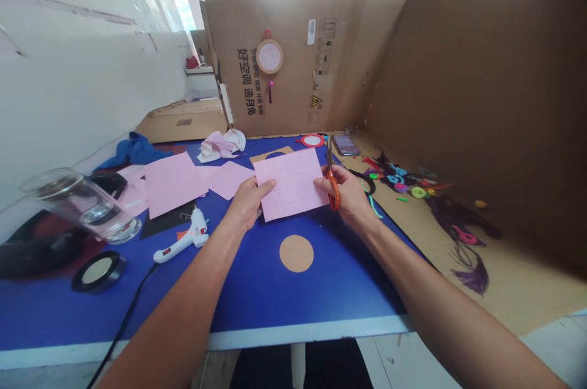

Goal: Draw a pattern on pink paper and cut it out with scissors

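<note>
A sheet of pink paper (290, 178) with faint drawn lines is held up over the blue table. My left hand (247, 202) pinches its left edge, thumb on top. At the right edge, my right hand (352, 198) presses its thumb on the paper and also holds orange-handled scissors (333, 188), blades pointing up and away. Below the paper lies a round tan cardboard disc (296, 254). Behind it, a piece of tan cardboard (271, 155) is partly covered.
Left are a white glue gun (186, 236) with a cord, a glass of water (87, 205), a round black-rimmed object (98, 271) and more pink sheets (169, 184). Right are colourful trinkets and cords (403, 178) and a purple tassel (472, 273). Cardboard walls (293, 28) enclose the back and right.
</note>
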### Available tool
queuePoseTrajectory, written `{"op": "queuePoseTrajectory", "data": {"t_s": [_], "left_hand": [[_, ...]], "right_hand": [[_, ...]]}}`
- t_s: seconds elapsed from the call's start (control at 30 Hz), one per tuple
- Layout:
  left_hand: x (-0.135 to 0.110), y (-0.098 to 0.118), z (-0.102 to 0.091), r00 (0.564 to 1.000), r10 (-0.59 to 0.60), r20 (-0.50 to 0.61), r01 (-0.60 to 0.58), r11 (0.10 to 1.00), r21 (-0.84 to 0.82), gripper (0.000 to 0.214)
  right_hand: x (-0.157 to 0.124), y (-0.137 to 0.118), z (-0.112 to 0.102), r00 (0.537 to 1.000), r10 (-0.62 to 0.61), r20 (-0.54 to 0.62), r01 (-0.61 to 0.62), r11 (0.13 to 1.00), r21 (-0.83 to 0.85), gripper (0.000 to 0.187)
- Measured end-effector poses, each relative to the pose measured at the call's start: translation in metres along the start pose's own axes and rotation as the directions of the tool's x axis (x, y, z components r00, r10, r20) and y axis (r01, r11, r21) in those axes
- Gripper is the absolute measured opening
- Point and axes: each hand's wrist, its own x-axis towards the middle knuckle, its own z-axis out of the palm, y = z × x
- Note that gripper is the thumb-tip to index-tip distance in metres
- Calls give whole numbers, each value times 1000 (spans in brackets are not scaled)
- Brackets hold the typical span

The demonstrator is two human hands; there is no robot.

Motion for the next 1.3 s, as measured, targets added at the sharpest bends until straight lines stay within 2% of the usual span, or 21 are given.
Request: {"op": "queuePoseTrajectory", "data": {"t_s": [0.17, 0.27, 0.57, 0.8, 0.87, 1.0, 1.13, 1.3], "left_hand": [[-1, -3, 0, 996, -5, 93, 4, 1000, 6, 47], [-1, -8, 0, 994, -2, 105, -4, 998, 55, 48], [-1, -14, -1, 995, 55, 84, -67, 986, 152, 33], [-9, -14, 9, 999, -42, 13, 38, 972, 232, 13], [-11, -12, 10, 997, -74, 26, 65, 964, 258, 7], [-15, -3, 12, 996, -83, 21, 75, 965, 250, 4], [-18, 5, 13, 999, -48, -5, 48, 968, 246, 5], [-21, 7, 16, 1000, 5, -20, 2, 940, 342, 8]], "right_hand": [[-1, 0, 0, 998, -39, -45, 41, 999, 32, 51], [-1, -1, 0, 997, -49, -65, 51, 998, 32, 52], [0, 3, -4, 995, -63, -81, 60, 997, -41, 51], [6, 4, -17, 988, -48, -145, 40, 998, -57, 51], [7, 3, -19, 982, -51, -183, 43, 998, -50, 49], [6, -1, -20, 971, -47, -235, 41, 999, -34, 51], [3, -7, -21, 974, -63, -217, 65, 998, 3, 48], [6, -6, -27, 961, -99, -257, 105, 994, 10, 45]]}}
